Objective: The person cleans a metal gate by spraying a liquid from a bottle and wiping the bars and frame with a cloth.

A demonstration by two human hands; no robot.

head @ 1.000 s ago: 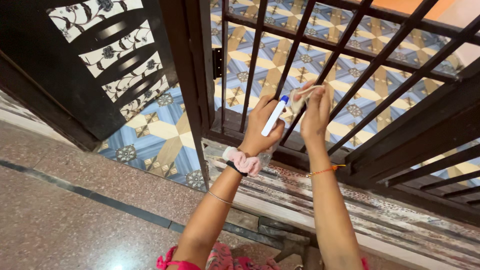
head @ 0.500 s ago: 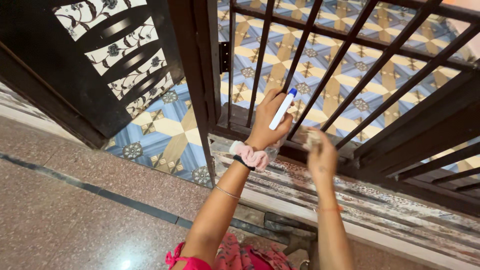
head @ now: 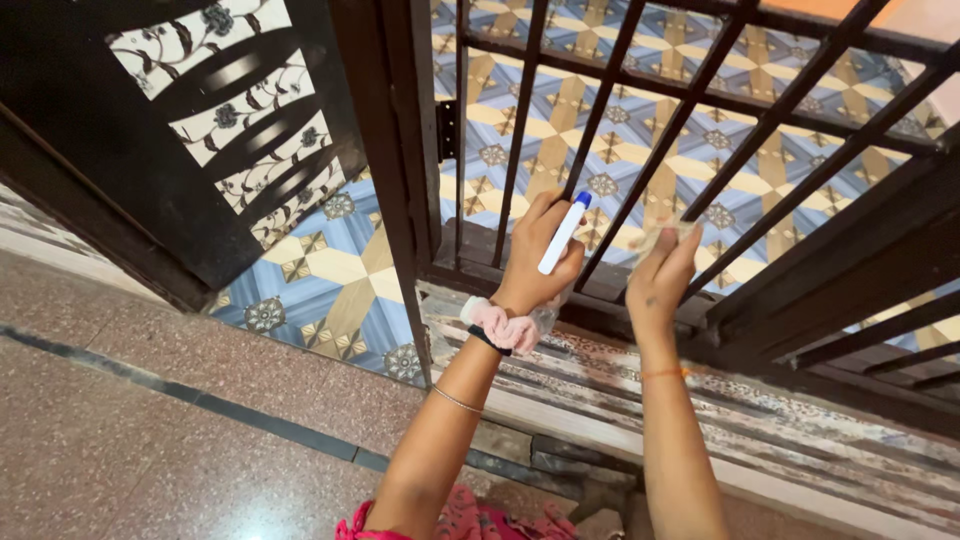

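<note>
Dark metal gate (head: 800, 150) fills the frame beyond both hands. Left hand (head: 535, 250) is wrapped tight around a white spray bottle with a blue cap (head: 563, 235), just left of a bar. Right hand (head: 660, 275), fingers together, presses a pale cloth (head: 655, 238) against the next bar.

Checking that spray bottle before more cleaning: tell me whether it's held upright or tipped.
Tipped. The left hand holds the spray bottle slanted, blue-tipped end up and to the right, beside the metal gate bars.
</note>
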